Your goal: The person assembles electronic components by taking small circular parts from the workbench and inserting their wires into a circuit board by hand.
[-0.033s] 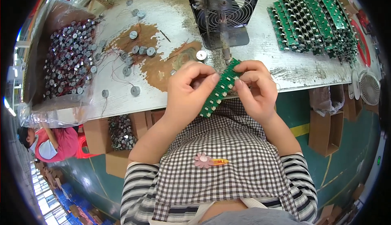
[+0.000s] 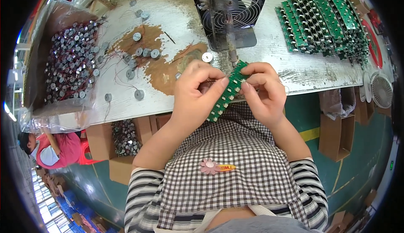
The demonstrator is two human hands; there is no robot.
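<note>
While the right hand (image 2: 267, 94) grips the green board (image 2: 228, 95) by its upper edge near the metal rod (image 2: 231, 43), and the left hand (image 2: 194, 92) is pinched closed at its left side, contents unclear, steadying the board by the surface (image 2: 309, 76) should favour precise fingerwork.

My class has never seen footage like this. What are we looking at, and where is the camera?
No machine arm here: you see a person's left hand and right hand, both bare. The wide fisheye camera is worn on the head, looking down, so straight edges bend. The right hand's fingers hold a narrow green circuit board; the left hand pinches close against its left side, though what it grips is hard to tell. On the white table lie loose round metal parts, with a box of them at the left, a black fan beyond the hands, and piled green boards at the right.
</note>
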